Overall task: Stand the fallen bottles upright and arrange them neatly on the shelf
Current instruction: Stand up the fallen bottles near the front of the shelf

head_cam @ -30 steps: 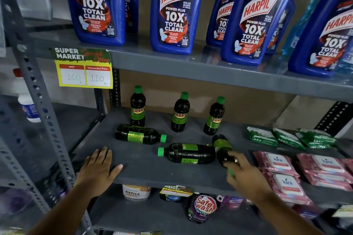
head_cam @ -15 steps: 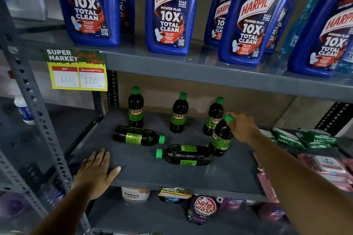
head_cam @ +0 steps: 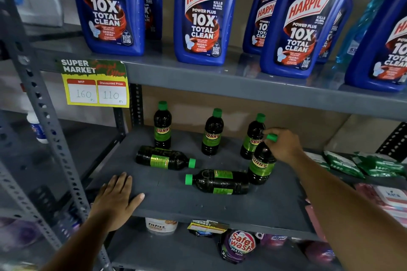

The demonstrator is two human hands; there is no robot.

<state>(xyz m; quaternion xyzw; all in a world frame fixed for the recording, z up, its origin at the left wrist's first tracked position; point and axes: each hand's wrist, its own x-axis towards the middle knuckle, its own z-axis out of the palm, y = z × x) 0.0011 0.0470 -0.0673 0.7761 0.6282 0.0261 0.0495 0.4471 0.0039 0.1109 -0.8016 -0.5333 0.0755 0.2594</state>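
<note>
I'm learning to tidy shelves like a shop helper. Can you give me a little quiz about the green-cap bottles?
1. How many green-cap bottles lie on their sides?
2. True or false: the left hand holds a bottle.
3. The right hand grips its bottle at the: A) base B) neck, by the cap C) label

Key
1. Two: the left fallen bottle and the front fallen bottle.
2. False. It rests flat on the shelf.
3. B
</note>
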